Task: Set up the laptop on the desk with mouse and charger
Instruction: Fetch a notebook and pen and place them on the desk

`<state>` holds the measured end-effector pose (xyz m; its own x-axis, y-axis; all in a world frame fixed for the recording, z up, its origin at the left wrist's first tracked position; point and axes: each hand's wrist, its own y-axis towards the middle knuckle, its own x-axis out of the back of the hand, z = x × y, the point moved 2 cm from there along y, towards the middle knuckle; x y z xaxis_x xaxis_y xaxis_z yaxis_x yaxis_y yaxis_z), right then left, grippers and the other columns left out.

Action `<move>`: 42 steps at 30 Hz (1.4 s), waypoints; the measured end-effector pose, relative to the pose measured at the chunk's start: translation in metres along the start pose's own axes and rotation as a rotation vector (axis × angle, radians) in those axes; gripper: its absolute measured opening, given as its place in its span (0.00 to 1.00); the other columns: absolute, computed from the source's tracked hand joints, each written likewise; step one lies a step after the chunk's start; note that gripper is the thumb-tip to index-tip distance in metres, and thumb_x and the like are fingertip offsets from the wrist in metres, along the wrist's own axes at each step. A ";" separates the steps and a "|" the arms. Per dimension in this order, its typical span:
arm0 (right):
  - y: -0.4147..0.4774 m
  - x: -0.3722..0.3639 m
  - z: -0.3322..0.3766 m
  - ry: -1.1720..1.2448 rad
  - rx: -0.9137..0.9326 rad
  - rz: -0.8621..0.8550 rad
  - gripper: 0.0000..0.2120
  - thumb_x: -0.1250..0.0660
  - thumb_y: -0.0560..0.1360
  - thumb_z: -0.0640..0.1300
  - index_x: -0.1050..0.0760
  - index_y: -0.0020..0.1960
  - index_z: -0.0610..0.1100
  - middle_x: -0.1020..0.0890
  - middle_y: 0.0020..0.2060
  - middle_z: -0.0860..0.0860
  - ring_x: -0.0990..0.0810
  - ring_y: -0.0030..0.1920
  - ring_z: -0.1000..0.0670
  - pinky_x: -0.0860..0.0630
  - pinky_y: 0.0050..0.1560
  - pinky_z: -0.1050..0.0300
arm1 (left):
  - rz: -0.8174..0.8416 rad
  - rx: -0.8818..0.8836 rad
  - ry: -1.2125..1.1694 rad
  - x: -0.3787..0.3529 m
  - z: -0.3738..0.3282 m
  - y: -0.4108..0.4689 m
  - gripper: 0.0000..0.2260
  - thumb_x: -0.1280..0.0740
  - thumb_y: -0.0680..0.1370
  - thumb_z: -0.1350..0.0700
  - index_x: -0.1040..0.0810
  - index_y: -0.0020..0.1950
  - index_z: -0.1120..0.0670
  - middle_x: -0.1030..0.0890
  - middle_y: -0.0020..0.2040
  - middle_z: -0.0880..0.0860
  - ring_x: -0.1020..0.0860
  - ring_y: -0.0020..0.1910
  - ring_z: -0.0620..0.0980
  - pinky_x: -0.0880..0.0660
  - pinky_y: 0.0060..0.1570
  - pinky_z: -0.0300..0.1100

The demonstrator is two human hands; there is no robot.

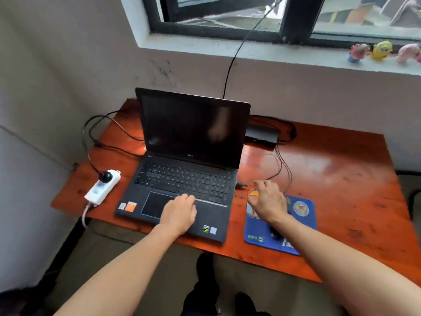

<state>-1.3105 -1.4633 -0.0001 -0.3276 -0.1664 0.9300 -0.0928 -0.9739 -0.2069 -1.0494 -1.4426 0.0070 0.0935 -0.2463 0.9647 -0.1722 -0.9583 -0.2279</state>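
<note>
Left hand (180,213) flat on laptop (182,169) palm rest, fingers spread, holding nothing. Right hand (270,200) open over blue mouse pad (303,215) — mouse (274,231) (dark, mostly hidden under wrist) behind it. Charger brick (262,134) right of screen; plug in white power strip (102,187) left, on desk (341,174).

Both bare forearms are extended forward from the lower edge of the view. The left hand (180,213) is laid palm down on the laptop (182,169), fingers loosely spread at the touchpad's right edge. The right hand (268,200) is held palm down just right of the laptop, fingers spread, nothing gripped.
</note>
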 end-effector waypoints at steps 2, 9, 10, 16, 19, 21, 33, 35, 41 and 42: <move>-0.005 0.004 0.030 -0.018 0.170 0.038 0.21 0.36 0.75 0.53 0.29 0.66 0.47 0.25 0.59 0.46 0.29 0.62 0.43 0.27 0.56 0.48 | -0.045 0.083 -0.048 0.010 0.009 -0.032 0.11 0.43 0.80 0.52 0.26 0.56 0.53 0.21 0.53 0.53 0.22 0.53 0.56 0.27 0.49 0.49; -0.061 0.002 0.186 -0.038 0.707 0.143 0.14 0.38 0.76 0.51 0.23 0.60 0.49 0.21 0.55 0.49 0.23 0.58 0.45 0.26 0.52 0.51 | -0.147 0.428 -0.085 0.034 0.073 -0.171 0.11 0.43 0.79 0.51 0.25 0.56 0.52 0.19 0.54 0.52 0.21 0.54 0.57 0.26 0.49 0.49; -0.079 -0.002 0.215 -0.045 0.796 0.157 0.14 0.38 0.76 0.51 0.23 0.59 0.49 0.21 0.54 0.49 0.22 0.57 0.45 0.26 0.52 0.52 | -0.169 0.496 -0.091 0.034 0.087 -0.199 0.11 0.43 0.79 0.51 0.25 0.56 0.52 0.19 0.54 0.52 0.21 0.54 0.57 0.26 0.48 0.49; -0.197 -0.040 0.349 -0.106 1.198 0.260 0.14 0.37 0.75 0.51 0.23 0.58 0.48 0.20 0.55 0.48 0.21 0.57 0.43 0.26 0.53 0.51 | -0.235 0.818 -0.123 0.019 0.148 -0.356 0.10 0.43 0.79 0.51 0.24 0.53 0.52 0.18 0.51 0.53 0.20 0.49 0.57 0.26 0.45 0.47; -0.282 -0.072 0.411 -0.136 1.389 0.340 0.16 0.37 0.75 0.51 0.24 0.60 0.48 0.20 0.57 0.47 0.21 0.58 0.43 0.26 0.53 0.52 | -0.273 1.003 -0.127 0.002 0.175 -0.453 0.09 0.42 0.78 0.52 0.23 0.51 0.51 0.18 0.50 0.53 0.20 0.49 0.57 0.26 0.45 0.47; -0.353 -0.103 0.453 -0.157 1.514 0.388 0.15 0.37 0.75 0.51 0.24 0.59 0.49 0.20 0.56 0.48 0.21 0.57 0.43 0.25 0.52 0.52 | -0.275 1.152 -0.162 -0.014 0.193 -0.531 0.09 0.41 0.78 0.52 0.23 0.51 0.51 0.18 0.50 0.53 0.20 0.50 0.57 0.26 0.45 0.48; -0.638 -0.214 0.559 -0.314 2.011 0.638 0.14 0.37 0.75 0.52 0.23 0.59 0.52 0.20 0.57 0.51 0.20 0.56 0.44 0.24 0.51 0.52 | -0.243 1.703 -0.312 -0.088 0.194 -0.811 0.08 0.42 0.78 0.53 0.24 0.49 0.54 0.19 0.46 0.53 0.21 0.44 0.55 0.31 0.38 0.44; -0.687 -0.239 0.570 -0.376 2.126 0.671 0.16 0.37 0.76 0.53 0.24 0.62 0.52 0.20 0.58 0.51 0.21 0.57 0.45 0.25 0.52 0.53 | -0.250 1.816 -0.361 -0.108 0.187 -0.848 0.09 0.42 0.78 0.53 0.24 0.51 0.53 0.19 0.47 0.54 0.21 0.46 0.55 0.30 0.39 0.44; -0.809 -0.301 0.610 -0.471 2.350 0.763 0.17 0.37 0.77 0.54 0.26 0.64 0.52 0.20 0.57 0.52 0.21 0.56 0.48 0.24 0.52 0.53 | -0.297 2.034 -0.433 -0.141 0.199 -0.935 0.10 0.43 0.77 0.52 0.24 0.52 0.53 0.19 0.49 0.55 0.21 0.47 0.56 0.28 0.43 0.46; -0.831 -0.309 0.621 -0.475 2.387 0.778 0.17 0.37 0.77 0.54 0.26 0.64 0.51 0.20 0.57 0.52 0.21 0.56 0.48 0.24 0.52 0.53 | -0.313 2.088 -0.436 -0.144 0.205 -0.952 0.11 0.42 0.78 0.51 0.23 0.53 0.52 0.19 0.50 0.54 0.21 0.48 0.56 0.27 0.44 0.46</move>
<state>-0.5479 -0.6984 0.0729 0.3496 -0.0776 0.9337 0.6196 0.7667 -0.1683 -0.6983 -0.5242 0.0576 0.1090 0.1917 0.9754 0.9034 0.3903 -0.1777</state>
